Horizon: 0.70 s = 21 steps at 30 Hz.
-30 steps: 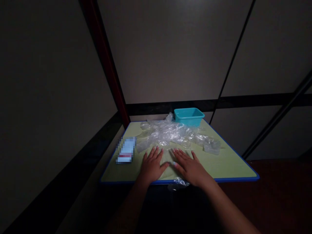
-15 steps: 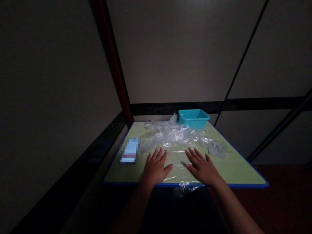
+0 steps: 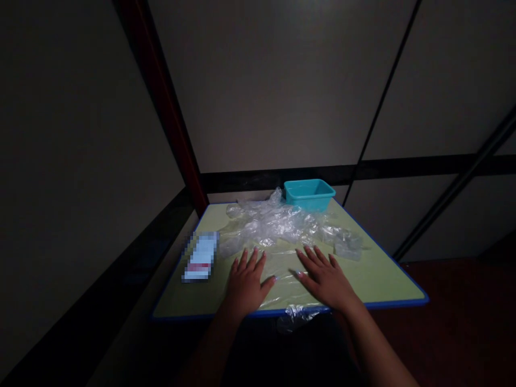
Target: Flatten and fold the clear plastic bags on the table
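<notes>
Both palms face down near the front of a pale green table (image 3: 387, 279) with a blue edge. My left hand (image 3: 245, 285) lies with fingers spread, its thumb on a sheet of clear plastic (image 3: 282, 274). My right hand (image 3: 325, 277) rests on the right side of this sheet, fingers apart. Neither hand grips anything. Beyond the fingertips lies a crumpled heap of clear plastic (image 3: 278, 220), spreading to the right. The smooth sheet's near end hangs over the front edge between my wrists.
At the back right of the table stands a turquoise basket (image 3: 309, 201). A blurred-out, pale flat object (image 3: 202, 255) lies at the left edge. Dark-striped wall panels (image 3: 274, 107) rise behind and on the left.
The view has shifted, so the table and basket appear farther left. Both hands keep nearly the same place on the plastic, with fingers still spread.
</notes>
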Each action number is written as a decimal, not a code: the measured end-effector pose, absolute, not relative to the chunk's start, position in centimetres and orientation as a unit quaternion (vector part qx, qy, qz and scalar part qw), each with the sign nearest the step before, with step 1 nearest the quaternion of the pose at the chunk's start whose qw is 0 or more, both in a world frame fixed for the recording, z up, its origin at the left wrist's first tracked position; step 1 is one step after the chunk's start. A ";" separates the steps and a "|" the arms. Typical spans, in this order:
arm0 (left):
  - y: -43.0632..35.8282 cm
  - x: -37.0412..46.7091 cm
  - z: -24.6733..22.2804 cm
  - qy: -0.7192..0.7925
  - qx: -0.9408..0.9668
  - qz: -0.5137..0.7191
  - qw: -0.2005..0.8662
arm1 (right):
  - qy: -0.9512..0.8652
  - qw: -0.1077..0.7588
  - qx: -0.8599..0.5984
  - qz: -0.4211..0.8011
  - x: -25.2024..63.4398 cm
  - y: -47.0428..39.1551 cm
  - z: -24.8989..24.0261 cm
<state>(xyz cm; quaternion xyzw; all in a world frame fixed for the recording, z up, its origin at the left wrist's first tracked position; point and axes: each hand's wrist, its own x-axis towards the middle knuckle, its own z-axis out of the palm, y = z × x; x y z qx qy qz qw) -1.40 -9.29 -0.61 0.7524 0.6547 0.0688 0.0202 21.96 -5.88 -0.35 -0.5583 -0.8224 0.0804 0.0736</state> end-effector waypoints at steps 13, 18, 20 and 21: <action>-9.2 -1.3 -0.4 0.655 0.755 0.048 -0.006 | -0.813 0.078 -0.570 0.087 21.7 -6.1 0.1; -9.1 -1.4 -0.6 0.655 0.754 0.047 -0.004 | -0.816 0.071 -0.567 0.085 21.7 -6.1 0.0; -9.1 -1.4 -0.6 0.655 0.754 0.049 -0.002 | -0.818 0.068 -0.565 0.084 21.7 -6.1 0.0; -9.2 -1.4 -0.6 0.654 0.754 0.052 -0.002 | -0.819 0.067 -0.564 0.082 21.7 -6.1 -0.1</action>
